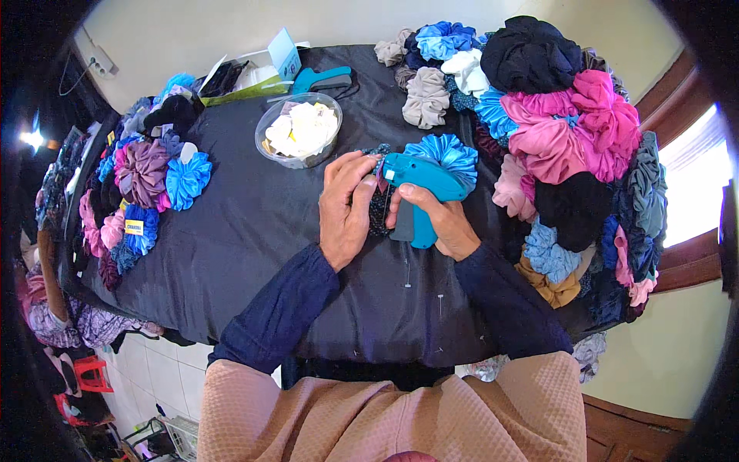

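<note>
My right hand [446, 227] is wrapped round the handle of a teal tagging gun [427, 175], its nose pointing left. That nose meets a dark speckled scrunchie [378, 218], which my left hand [344, 212] pinches from the left side. The left fingers partly cover the scrunchie, and the gun hides the rest. Just beyond the gun lies a shiny blue scrunchie [446, 152]. A clear round tub [265, 145] of pale tags [304, 127] stands past my left hand. Thin plastic tag fasteners [408, 275] lie on the black cloth in front of my hands.
A large pile of scrunchies [546, 146] covers the table's right side; a smaller, partly tagged pile [142, 181] lies left. At the back sit another teal tagging gun [323, 79] and an open box [258, 73]. Another person's arm [52, 269] shows at far left.
</note>
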A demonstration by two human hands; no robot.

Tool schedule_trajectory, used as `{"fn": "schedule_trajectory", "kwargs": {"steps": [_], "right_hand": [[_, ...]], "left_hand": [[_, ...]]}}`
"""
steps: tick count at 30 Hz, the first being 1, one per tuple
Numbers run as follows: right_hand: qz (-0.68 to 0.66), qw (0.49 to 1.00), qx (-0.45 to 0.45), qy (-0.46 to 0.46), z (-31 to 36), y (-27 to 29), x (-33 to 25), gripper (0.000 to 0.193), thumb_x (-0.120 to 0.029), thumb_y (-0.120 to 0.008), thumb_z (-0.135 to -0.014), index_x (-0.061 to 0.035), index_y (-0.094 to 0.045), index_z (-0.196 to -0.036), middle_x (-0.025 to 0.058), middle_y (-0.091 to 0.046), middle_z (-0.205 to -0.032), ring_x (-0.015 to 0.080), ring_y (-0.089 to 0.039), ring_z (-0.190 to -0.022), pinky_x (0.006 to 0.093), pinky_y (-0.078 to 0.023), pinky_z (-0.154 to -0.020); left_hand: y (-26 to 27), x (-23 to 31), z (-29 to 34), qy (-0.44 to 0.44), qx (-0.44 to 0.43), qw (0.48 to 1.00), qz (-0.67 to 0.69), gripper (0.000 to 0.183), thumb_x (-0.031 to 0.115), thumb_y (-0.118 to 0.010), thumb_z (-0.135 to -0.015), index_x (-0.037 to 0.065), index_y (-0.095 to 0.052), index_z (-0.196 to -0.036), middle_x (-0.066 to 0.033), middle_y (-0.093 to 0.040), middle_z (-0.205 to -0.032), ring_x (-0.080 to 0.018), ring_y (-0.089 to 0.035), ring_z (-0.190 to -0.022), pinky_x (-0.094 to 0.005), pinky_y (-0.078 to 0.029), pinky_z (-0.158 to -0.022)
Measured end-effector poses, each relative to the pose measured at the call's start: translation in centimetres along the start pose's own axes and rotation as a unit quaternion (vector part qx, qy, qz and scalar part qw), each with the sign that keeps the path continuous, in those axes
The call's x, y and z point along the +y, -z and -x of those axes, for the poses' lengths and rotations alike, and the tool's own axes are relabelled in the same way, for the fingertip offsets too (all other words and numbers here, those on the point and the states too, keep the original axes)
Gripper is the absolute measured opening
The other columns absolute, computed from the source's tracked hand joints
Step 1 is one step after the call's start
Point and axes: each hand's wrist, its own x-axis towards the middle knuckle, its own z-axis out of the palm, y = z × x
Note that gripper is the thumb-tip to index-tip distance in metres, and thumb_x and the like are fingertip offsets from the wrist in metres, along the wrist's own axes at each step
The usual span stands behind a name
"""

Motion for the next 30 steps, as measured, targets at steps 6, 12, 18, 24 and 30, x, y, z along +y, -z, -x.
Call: {"fn": "schedule_trajectory", "kwargs": {"steps": [6, 12, 18, 24, 30], "right_hand": [[0.01, 1.0, -0.003, -0.011, 0.0, 0.2, 0.0, 0.034, -0.024, -0.061, -0.092, -0.0032, -0.056, -0.118, 0.0082, -0.061, -0.084, 0.0181, -0.064, -0.07, 0.0324, -0.052, -0.064], [-0.004, 1.0, 0.004, 0.029, 0.1, -0.2, -0.2, 0.025, -0.021, -0.061, -0.094, -0.0029, -0.063, -0.112, 0.004, -0.06, -0.082, 0.0141, -0.062, -0.068, 0.0285, -0.051, -0.061], [-0.003, 1.0, 0.002, 0.008, -0.1, 0.2, 0.1, 0.025, -0.021, -0.062, -0.094, -0.0028, -0.063, -0.111, 0.0038, -0.061, -0.081, 0.014, -0.062, -0.067, 0.0286, -0.052, -0.06], [-0.02, 1.0, 0.007, -0.015, -0.1, 0.1, -0.1, 0.026, -0.022, -0.064, -0.092, -0.0029, -0.063, -0.109, 0.0041, -0.061, -0.081, 0.0141, -0.063, -0.066, 0.0285, -0.052, -0.06], [0.006, 0.999, 0.038, -0.008, 0.1, -0.3, 0.0, 0.024, -0.02, -0.064, -0.092, -0.003, -0.063, -0.109, 0.0033, -0.061, -0.082, 0.0136, -0.062, -0.067, 0.0279, -0.052, -0.06]], "left_hand": [[-0.2, 0.1, -0.1, -0.005, -0.016, 1.0, 0.013, 0.028, 0.012, -0.054, -0.093, 0.001, -0.064, -0.116, -0.0113, -0.065, -0.12, -0.0305, -0.048, -0.124, -0.0406, -0.036, -0.106], [-0.7, 0.6, 0.2, 0.038, -0.004, 0.999, 0.027, 0.027, 0.012, -0.056, -0.092, 0.0, -0.065, -0.115, -0.014, -0.065, -0.116, -0.0289, -0.053, -0.117, -0.0389, -0.039, -0.101], [-0.6, -0.1, 0.1, 0.065, 0.003, 0.997, 0.029, 0.025, 0.011, -0.057, -0.091, 0.001, -0.066, -0.112, -0.014, -0.066, -0.111, -0.0274, -0.059, -0.107, -0.0368, -0.043, -0.096], [-0.8, -0.2, -0.1, 0.1, 0.042, 0.993, 0.048, 0.022, 0.005, -0.059, -0.088, 0.002, -0.067, -0.108, -0.0137, -0.067, -0.108, -0.0249, -0.061, -0.104, -0.0348, -0.045, -0.092], [-1.5, 0.3, 0.3, 0.058, 0.063, 0.996, 0.019, 0.023, 0.004, -0.063, -0.086, 0.004, -0.067, -0.109, -0.0117, -0.066, -0.109, -0.0231, -0.061, -0.103, -0.0343, -0.046, -0.09]]}}
